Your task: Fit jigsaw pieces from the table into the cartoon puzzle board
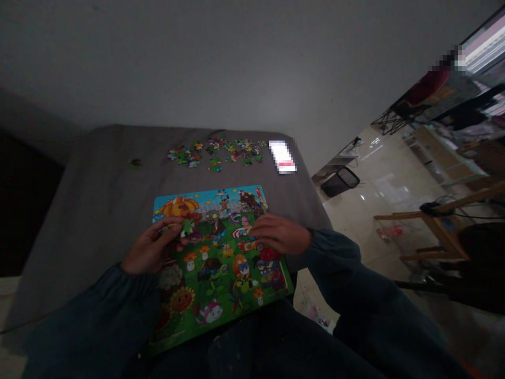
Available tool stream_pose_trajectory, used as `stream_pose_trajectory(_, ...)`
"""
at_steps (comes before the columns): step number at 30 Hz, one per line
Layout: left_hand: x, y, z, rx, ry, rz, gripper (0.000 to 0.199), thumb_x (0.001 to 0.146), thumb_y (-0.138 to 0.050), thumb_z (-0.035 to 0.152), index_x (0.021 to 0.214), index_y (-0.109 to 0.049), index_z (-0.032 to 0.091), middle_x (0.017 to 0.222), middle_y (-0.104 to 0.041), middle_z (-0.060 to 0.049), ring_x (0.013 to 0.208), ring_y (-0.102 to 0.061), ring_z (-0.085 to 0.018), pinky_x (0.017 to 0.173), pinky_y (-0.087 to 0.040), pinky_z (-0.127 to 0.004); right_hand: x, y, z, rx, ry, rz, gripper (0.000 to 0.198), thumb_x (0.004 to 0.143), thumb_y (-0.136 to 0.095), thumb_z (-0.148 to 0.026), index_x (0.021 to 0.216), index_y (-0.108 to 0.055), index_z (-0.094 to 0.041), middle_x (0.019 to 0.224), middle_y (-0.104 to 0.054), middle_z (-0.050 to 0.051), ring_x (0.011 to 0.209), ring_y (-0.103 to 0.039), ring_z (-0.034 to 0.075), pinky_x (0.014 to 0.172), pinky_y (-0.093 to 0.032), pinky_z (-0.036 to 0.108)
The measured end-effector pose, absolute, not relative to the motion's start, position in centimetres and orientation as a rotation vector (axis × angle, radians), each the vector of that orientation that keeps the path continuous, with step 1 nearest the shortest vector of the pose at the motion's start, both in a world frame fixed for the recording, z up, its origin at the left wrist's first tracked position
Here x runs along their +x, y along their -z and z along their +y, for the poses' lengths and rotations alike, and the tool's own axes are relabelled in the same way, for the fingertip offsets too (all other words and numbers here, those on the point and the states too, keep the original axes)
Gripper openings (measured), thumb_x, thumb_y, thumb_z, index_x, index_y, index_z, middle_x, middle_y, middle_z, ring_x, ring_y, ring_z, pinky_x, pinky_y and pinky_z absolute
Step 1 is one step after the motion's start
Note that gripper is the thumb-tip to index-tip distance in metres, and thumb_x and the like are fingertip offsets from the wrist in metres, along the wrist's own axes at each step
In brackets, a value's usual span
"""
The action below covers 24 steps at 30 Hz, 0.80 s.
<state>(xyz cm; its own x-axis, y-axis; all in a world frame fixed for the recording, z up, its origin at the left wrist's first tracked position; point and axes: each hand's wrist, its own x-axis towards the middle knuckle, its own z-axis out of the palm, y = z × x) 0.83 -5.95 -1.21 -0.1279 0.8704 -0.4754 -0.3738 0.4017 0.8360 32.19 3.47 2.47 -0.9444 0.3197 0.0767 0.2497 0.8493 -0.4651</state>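
From my remote seat, through the head camera, I see the puzzle board [225, 266] under both hands, its near edge by the lap. Over the board's left side, my left hand [157, 245] pinches a small green-and-white piece [187, 227] between thumb and fingers. My right hand [278, 232] curls its fingers down at the board's right side; I can't tell whether they grip anything. Beyond the board's far edge, loose pieces [236, 151] lie scattered on the table [98, 210]. Past its far right corner, a phone's [282, 156] bright screen is too blocky to read.
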Motion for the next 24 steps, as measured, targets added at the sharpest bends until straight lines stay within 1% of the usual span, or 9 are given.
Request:
stream_pose_trajectory(3, 0.7, 1.4, -5.7, 0.491, -1.168, 1.262, 0.057, 0.055, -0.088, 0.041, 0.100, -0.063, 0.017, 0.071, -0.072, -0.002, 0.059, -0.066, -0.013, 0.052, -0.054, -0.016, 34.0, -2.0, 0.9, -0.579, -0.467, -2.862, 0.033, 0.096, -0.047, -0.029, 0.121, -0.061, -0.013, 0.126, -0.060, 0.011, 0.127, -0.045, 0.023, 0.104, -0.042, 0.044)
stream_pose_trajectory(6, 0.6, 1.5, -5.6, 0.486, -1.186, 1.230, 0.057, 0.055, -0.088, 0.040, 0.102, -0.064, 0.018, 0.077, -0.073, -0.003, 0.071, -0.070, -0.015, 0.059, -0.057, -0.016, 35.1, -1.1, -1.2, -0.671, -0.393, -2.878, 0.040, 0.094, -0.050, -0.035, 0.126, -0.057, -0.012, 0.133, -0.055, 0.012, 0.132, -0.039, 0.026, 0.103, -0.043, 0.046)
stream_pose_trajectory(11, 0.5, 1.2, -5.8, 0.488, -1.163, 1.197, 0.049, 0.065, -0.084, 0.031, 0.108, -0.064, 0.019, 0.074, -0.074, -0.002, 0.071, -0.070, -0.014, 0.062, -0.058, -0.015, 35.4, -0.4, -2.4, -0.765, -0.412, -2.848, 0.040, 0.094, -0.050, -0.036, 0.128, -0.056, -0.015, 0.132, -0.055, 0.012, 0.129, -0.042, 0.025, 0.101, -0.044, 0.046)
stream_pose_trajectory(14, 0.5, 1.0, -5.8, 0.483, -1.160, 1.184, 0.046, 0.067, -0.084, 0.029, 0.107, -0.064, 0.021, 0.078, -0.074, -0.001, 0.076, -0.070, -0.014, 0.067, -0.058, -0.014, 35.3, -0.2, -2.5, -0.773, -0.363, -2.832, 0.037, 0.095, -0.049, -0.034, 0.126, -0.057, -0.015, 0.130, -0.057, 0.012, 0.125, -0.044, 0.026, 0.099, -0.046, 0.046)
stream_pose_trajectory(17, 0.7, 0.8, -5.8, 0.471, -1.160, 1.177, 0.045, 0.065, -0.084, 0.029, 0.105, -0.065, 0.022, 0.085, -0.075, 0.000, 0.083, -0.071, -0.017, 0.071, -0.059, -0.017, 35.1, -0.1, -2.7, -0.790, -0.302, -2.834, 0.036, 0.095, -0.048, -0.030, 0.127, -0.056, -0.016, 0.128, -0.059, 0.009, 0.122, -0.046, 0.025, 0.097, -0.047, 0.045)
stream_pose_trajectory(20, 1.1, 0.2, -6.0, 0.457, -1.136, 1.157, 0.045, 0.066, -0.083, 0.030, 0.107, -0.067, 0.023, 0.093, -0.075, -0.001, 0.090, -0.071, -0.020, 0.075, -0.059, -0.020, 34.9, 0.1, -2.8, -0.802, -0.284, -2.841, 0.038, 0.095, -0.049, -0.029, 0.130, -0.053, -0.015, 0.127, -0.060, 0.008, 0.120, -0.047, 0.025, 0.097, -0.047, 0.043)
stream_pose_trajectory(22, 1.5, -0.4, -6.2, 0.443, -1.119, 1.132, 0.044, 0.067, -0.082, 0.030, 0.109, -0.068, 0.024, 0.101, -0.074, -0.002, 0.094, -0.070, -0.022, 0.077, -0.059, -0.021, 34.9, 0.2, -2.8, -0.794, -0.295, -2.841, 0.037, 0.095, -0.050, -0.029, 0.129, -0.054, -0.015, 0.126, -0.060, 0.009, 0.120, -0.047, 0.025, 0.097, -0.047, 0.043)
stream_pose_trajectory(24, 1.9, -1.0, -6.4, 0.433, -1.127, 1.113, 0.042, 0.069, -0.081, 0.031, 0.109, -0.069, 0.026, 0.114, -0.070, -0.003, 0.099, -0.068, -0.024, 0.079, -0.059, -0.023, 34.9, 0.2, -2.8, -0.791, -0.323, -2.829, 0.037, 0.094, -0.051, -0.030, 0.127, -0.055, -0.015, 0.125, -0.060, 0.010, 0.121, -0.047, 0.026, 0.098, -0.046, 0.043)
